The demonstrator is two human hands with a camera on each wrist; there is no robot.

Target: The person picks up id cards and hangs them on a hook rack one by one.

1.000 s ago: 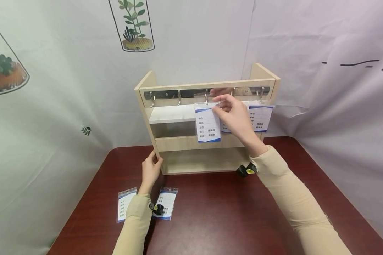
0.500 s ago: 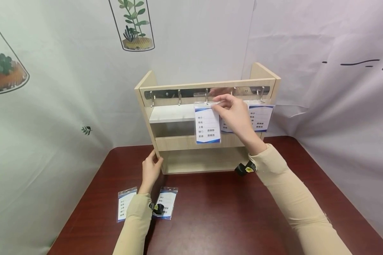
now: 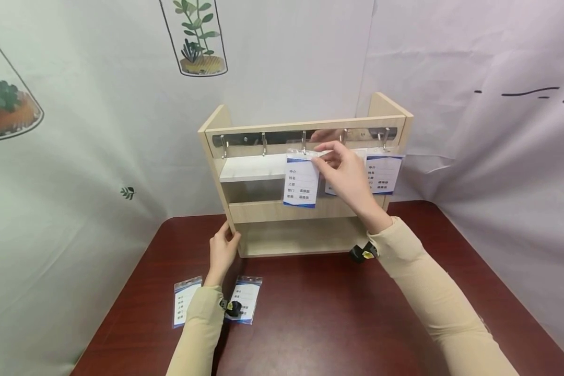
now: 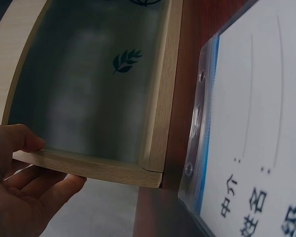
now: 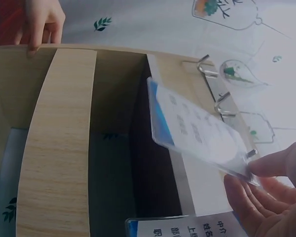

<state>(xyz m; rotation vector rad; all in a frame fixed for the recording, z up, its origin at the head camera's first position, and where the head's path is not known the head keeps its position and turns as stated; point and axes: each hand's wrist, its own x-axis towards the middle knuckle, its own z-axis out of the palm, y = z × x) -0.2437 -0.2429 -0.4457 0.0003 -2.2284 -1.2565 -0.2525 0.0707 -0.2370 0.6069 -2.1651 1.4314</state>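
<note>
My right hand (image 3: 350,175) pinches the upper right corner of a clear-sleeved name badge (image 3: 302,180) between thumb and fingers. The badge's top edge is right at the middle hook (image 3: 304,142) of the metal rail on a light wooden shelf rack (image 3: 296,211). In the right wrist view the badge (image 5: 197,128) tilts away from the rack, its top by the hook tip. My left hand (image 3: 223,253) grips the rack's left side panel low down, thumb on one face and fingers on the other, as the left wrist view shows at the panel's edge (image 4: 103,170).
Two more badges hang on the right: one (image 3: 384,175) on the end hook, another partly hidden behind my right hand. Two badges lie on the dark red table (image 3: 338,313), one (image 3: 186,303) left of my left forearm, the other (image 3: 246,300) right of it.
The lower end of the held badge has swung slightly left and up, and the badge now leans. My right hand has shifted very little; my left hand stays on the panel.
</note>
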